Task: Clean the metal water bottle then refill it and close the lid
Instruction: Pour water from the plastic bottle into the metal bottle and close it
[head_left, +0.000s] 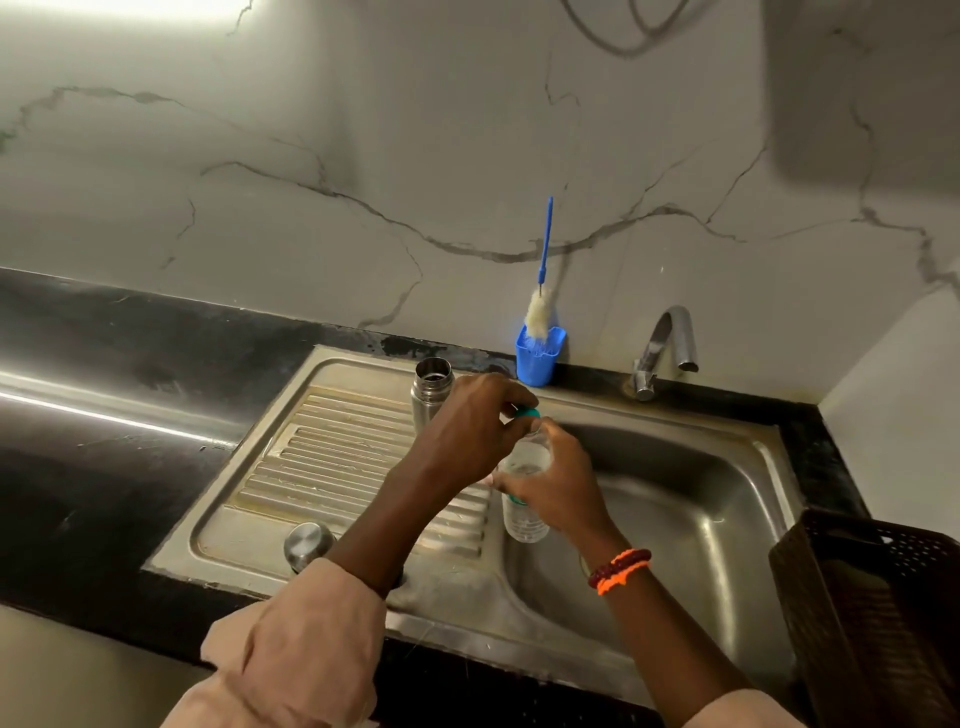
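The metal water bottle (431, 387) stands upright with its mouth uncovered at the back of the sink's ribbed drainboard (332, 467). Its round metal lid (307, 544) lies on the drainboard's front part. My right hand (558, 480) grips a clear plastic bottle (524, 512) holding water, above the edge of the basin. My left hand (470, 426) pinches that bottle's teal cap (529, 413) at the top.
A blue bottle brush (542, 291) stands in a blue holder (538, 356) against the marble wall behind the sink. A chrome tap (665, 345) sits at the back right. The steel basin (675, 499) lies right; a dark woven basket (878, 613) stands at the far right. Black counter (104, 415) spreads left.
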